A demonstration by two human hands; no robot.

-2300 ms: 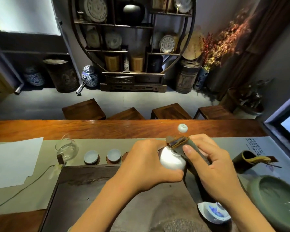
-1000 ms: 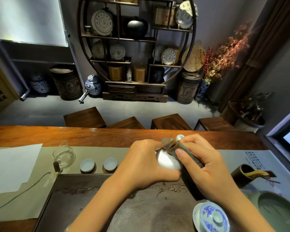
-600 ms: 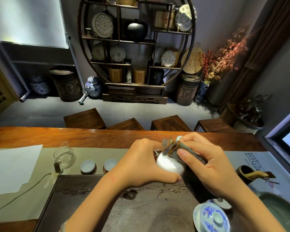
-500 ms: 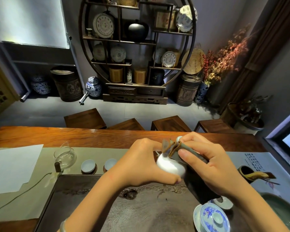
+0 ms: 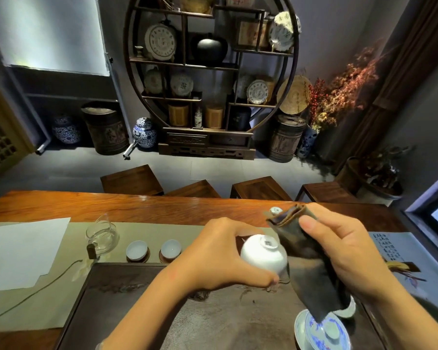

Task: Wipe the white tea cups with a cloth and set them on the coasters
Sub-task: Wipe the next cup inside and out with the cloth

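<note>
Off comes the cloth [image 5: 306, 258]: half a second ago it was bunched against the cup, now the right hand [image 5: 344, 251] has drawn it clear to the right, and the white tea cup [image 5: 264, 253] shows bare. Left hand [image 5: 220, 256] stays wrapped on that cup, fingers and thumb curled round its rim side.

From the head camera, the cup hangs in the air above the dark tea tray [image 5: 142, 306], tipped well over. Its foot ring points up and away toward the room, its mouth down toward the wearer, so its axis runs on a slant rather than upright. Thumb tip sits under the rim.

Right-hand grip is pinching the folded cloth, thumb laid across the top fold, fingers curled behind. Dark cloth dangles down in a long strip, its lower end reaching the blue-and-white lidded bowl [image 5: 324, 329] at the tray's near right corner; whether they touch is unclear.

Two more cups [image 5: 136, 249] sit upright on round coasters [image 5: 147, 256] just beyond the tray's far edge, side by side, with a glass pitcher [image 5: 102, 236] to their left. All of it rests on a pale runner over the long wooden worktop [image 5: 111, 205], a white sheet [image 5: 20, 251] lying far left.

Beyond stand four wooden stools [image 5: 130, 180], then a round display shelf [image 5: 210, 79] with plates and jars, against a grey wall.
</note>
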